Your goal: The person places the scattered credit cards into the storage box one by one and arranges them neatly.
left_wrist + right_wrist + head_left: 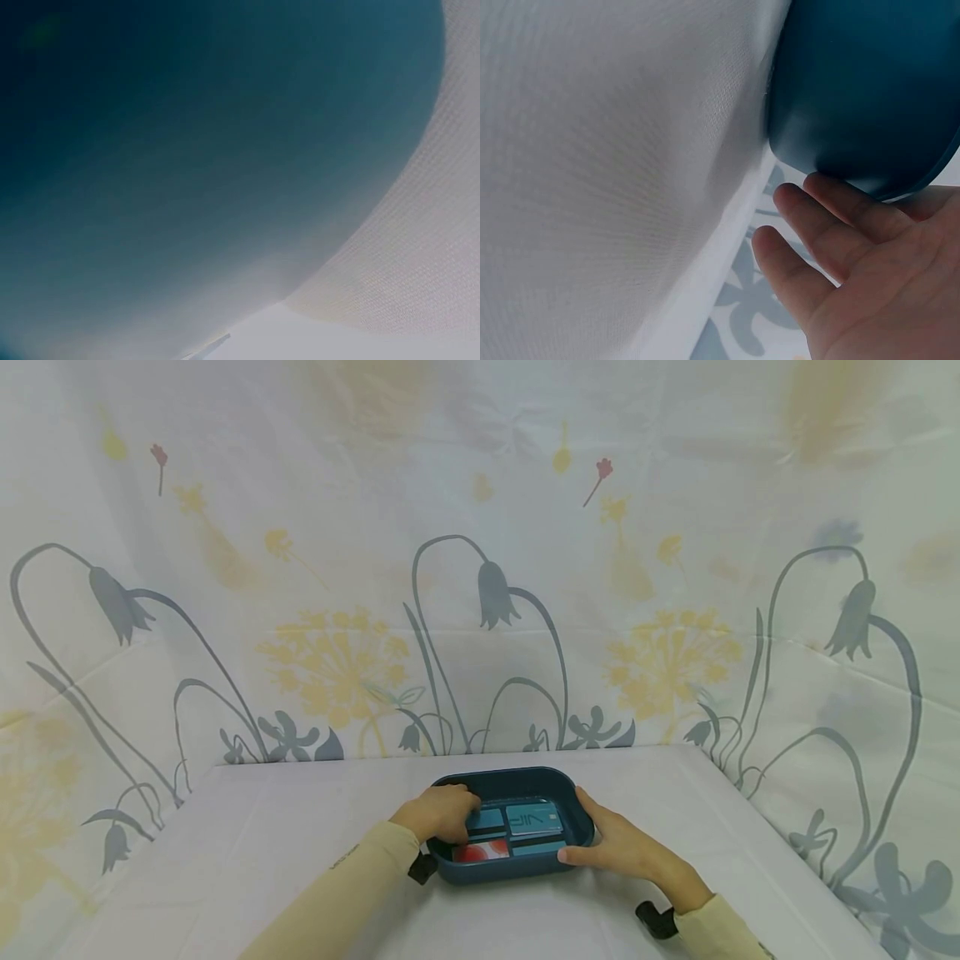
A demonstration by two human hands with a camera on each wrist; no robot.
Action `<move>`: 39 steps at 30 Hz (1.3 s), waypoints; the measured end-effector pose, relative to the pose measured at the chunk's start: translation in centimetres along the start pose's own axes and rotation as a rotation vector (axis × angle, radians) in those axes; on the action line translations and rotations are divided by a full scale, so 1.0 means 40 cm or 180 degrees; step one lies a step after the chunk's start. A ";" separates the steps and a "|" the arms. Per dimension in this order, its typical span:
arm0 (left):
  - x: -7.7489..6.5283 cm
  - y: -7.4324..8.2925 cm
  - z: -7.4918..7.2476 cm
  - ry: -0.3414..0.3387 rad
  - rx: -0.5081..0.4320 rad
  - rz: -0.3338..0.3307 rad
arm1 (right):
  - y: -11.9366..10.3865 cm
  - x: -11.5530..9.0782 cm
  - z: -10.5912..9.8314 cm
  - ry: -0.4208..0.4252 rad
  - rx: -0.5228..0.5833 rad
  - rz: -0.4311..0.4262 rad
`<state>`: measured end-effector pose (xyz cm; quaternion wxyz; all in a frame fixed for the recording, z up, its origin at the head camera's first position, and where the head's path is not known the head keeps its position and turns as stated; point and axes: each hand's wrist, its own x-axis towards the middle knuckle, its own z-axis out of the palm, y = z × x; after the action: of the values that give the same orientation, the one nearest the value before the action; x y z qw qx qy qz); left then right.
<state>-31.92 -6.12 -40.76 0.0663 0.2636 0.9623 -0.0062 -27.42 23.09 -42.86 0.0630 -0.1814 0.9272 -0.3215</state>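
A dark blue oblong box (498, 870) with rounded corners rests on the white-covered table. Flat cards lie in rows inside it: a blue card with a chip and large letters (532, 818), a red and white card (482, 851), and blue cards with dark stripes (537, 846). My left hand (441, 812) reaches over the left end, its fingers down inside by the cards; its fingertips are partly hidden. My right hand (618, 839) holds the box's right end, thumb on the front rim. In the right wrist view its fingers (829, 232) touch the box's outer wall (862, 97).
White cloth (300, 810) covers the table around the box. Behind and beside it hangs a pale curtain (480, 677) with grey and yellow flowers. Black wrist cameras sit below the left wrist (422, 867) and right wrist (656, 920). The box wall (225, 165) fills most of the left wrist view.
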 end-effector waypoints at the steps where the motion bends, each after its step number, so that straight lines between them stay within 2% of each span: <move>1: -0.001 0.000 0.000 0.0005 -0.0001 -0.0001 | 0.000 0.001 0.000 -0.0002 0.0000 0.0003; 13: -0.026 -0.011 -0.009 0.0079 -0.0091 0.0105 | 0.003 0.001 0.005 -0.0026 0.0029 -0.0034; 22: -0.051 -0.031 -0.016 0.0389 -0.0235 0.0381 | 0.004 -0.001 0.003 -0.0024 0.0057 -0.0007; 27: -0.076 -0.041 -0.011 0.0719 -0.0353 0.0464 | 0.007 -0.011 0.001 -0.0031 0.0048 0.0036; 33: -0.140 -0.067 -0.019 0.1310 -0.0481 0.0539 | 0.007 -0.025 -0.018 0.0088 -0.0062 -0.0089; 36: -0.174 -0.090 -0.013 0.1574 -0.0453 0.0513 | 0.008 -0.029 -0.031 0.0188 -0.0158 -0.0156; 39: -0.205 -0.116 0.005 0.1702 -0.0367 0.0431 | 0.011 -0.031 -0.042 0.0228 -0.0285 -0.0213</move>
<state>-27.27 -14.27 -39.99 -0.1748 0.3154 0.9246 0.1228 -26.78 24.84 -41.83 0.0108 -0.2033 0.9358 -0.2879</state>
